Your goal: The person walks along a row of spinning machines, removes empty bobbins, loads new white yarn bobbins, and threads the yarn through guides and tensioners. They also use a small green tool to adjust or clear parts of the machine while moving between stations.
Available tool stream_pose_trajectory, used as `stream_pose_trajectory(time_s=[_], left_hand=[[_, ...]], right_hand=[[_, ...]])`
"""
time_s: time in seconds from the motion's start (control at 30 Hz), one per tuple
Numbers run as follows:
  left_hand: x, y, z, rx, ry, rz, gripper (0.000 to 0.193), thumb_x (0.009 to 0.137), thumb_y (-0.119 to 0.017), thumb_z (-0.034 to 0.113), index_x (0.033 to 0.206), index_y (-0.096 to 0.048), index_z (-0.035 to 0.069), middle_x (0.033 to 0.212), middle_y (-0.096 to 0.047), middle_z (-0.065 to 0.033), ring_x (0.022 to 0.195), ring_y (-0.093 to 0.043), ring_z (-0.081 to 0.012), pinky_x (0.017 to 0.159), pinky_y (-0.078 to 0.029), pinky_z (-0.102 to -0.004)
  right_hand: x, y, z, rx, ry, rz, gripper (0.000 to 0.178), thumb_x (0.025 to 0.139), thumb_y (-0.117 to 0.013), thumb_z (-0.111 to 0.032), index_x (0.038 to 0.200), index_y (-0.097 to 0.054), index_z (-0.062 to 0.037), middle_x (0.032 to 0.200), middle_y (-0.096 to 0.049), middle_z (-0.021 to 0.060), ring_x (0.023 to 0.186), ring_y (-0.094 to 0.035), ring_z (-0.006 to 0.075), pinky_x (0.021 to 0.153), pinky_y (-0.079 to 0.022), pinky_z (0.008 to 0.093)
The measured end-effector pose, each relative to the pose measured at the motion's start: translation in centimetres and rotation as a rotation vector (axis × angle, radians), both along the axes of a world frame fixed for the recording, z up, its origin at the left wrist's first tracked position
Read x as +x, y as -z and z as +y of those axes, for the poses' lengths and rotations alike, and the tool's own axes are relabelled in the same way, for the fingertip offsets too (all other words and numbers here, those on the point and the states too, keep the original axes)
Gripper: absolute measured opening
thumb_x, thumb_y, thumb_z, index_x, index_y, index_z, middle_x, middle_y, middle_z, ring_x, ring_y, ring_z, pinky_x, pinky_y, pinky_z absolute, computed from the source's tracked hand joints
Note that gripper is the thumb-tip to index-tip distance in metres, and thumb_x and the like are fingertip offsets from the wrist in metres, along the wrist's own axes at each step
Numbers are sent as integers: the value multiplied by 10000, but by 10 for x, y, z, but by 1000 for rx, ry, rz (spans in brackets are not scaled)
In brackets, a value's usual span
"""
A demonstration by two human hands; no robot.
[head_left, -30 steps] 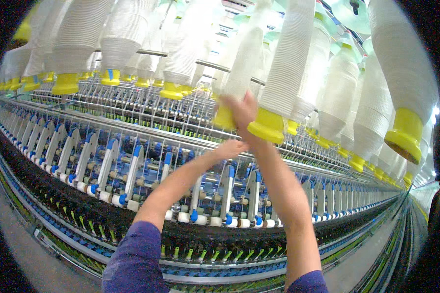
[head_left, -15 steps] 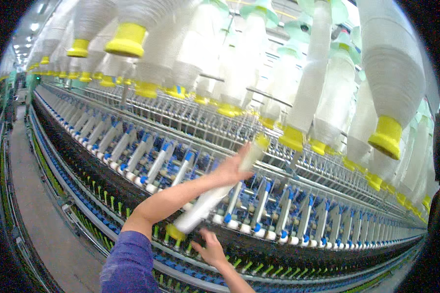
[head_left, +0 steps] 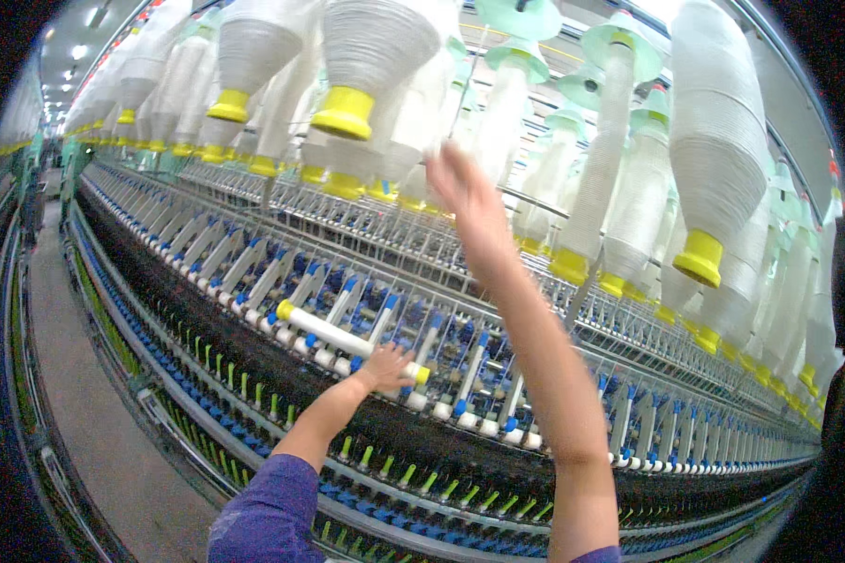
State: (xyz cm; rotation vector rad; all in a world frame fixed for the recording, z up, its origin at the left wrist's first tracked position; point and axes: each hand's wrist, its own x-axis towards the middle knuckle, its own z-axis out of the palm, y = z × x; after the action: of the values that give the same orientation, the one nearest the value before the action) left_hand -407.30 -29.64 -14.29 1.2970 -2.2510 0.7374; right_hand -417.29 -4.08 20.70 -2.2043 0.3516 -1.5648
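Note:
A slim white roving bobbin (head_left: 324,329) with yellow ends lies slantwise across the grey pressure arms of a spinning frame. Over its right part rests my left hand (head_left: 386,368), fingers spread, beside the yellow end. My right hand (head_left: 465,192) is raised at the centre, in front of the hanging bobbins, smeared by motion; its fingers look stretched upward and I see nothing in them. Near it hang a full white roving bobbin (head_left: 380,47) with a yellow base on the left and a thinner roving bobbin (head_left: 599,169) on the right.
Rows of full roving bobbins (head_left: 718,131) hang overhead from pale green discs (head_left: 622,45). Below run white rollers (head_left: 460,413) and a row of green spindles (head_left: 385,466). A grey aisle floor (head_left: 94,375) stretches away on the left.
The slim bobbin, earlier held tilted in my left hand, now lies on the pressure arms. My left hand has come down and left; my right hand has risen from low down to the hanging bobbins.

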Motion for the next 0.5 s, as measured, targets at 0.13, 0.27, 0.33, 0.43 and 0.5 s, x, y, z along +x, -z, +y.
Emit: stream_pose_trajectory(time_s=[0.13,0.27,0.33,0.43,0.5], left_hand=[[-39,13,54,106,197,132,768,885,-358,613,1433,-234,90,1419,-324,-204,1317,-277,-397,1024,-242,-544],[-54,-3,111,249,386,417,724,932,-319,539,1453,-143,69,1474,-225,-199,1355,-233,-352,1093,-145,-486],[-44,-31,137,242,478,701,669,949,-392,423,1449,-145,55,1473,-233,-192,1353,-249,-330,1107,-154,-438],[-18,-79,182,132,906,1274,640,947,-465,248,1451,-125,48,1466,-254,-186,1362,-245,-285,1119,-159,-362],[-2,-101,211,95,1088,1560,889,843,-521,545,1460,-80,80,1471,-247,-171,1367,-227,-304,1090,-155,-519]], right_hand=[[88,-63,9,137,-266,-68,640,734,-728,-292,1186,-471,80,1091,-570,172,951,-568,254,840,-456,371],[114,-93,8,106,46,-215,397,591,-768,-65,901,-579,96,910,-601,154,827,-594,226,738,-521,352],[106,-94,-4,-6,136,-285,285,596,-751,-51,776,-594,103,814,-618,142,733,-614,218,680,-540,347],[68,-52,-31,-70,329,-167,608,547,-764,-131,1038,-473,80,973,-615,195,888,-624,310,809,-501,381],[32,14,-46,-209,404,-130,666,563,-737,-138,1158,-469,-10,1059,-602,189,973,-595,313,861,-465,385]])
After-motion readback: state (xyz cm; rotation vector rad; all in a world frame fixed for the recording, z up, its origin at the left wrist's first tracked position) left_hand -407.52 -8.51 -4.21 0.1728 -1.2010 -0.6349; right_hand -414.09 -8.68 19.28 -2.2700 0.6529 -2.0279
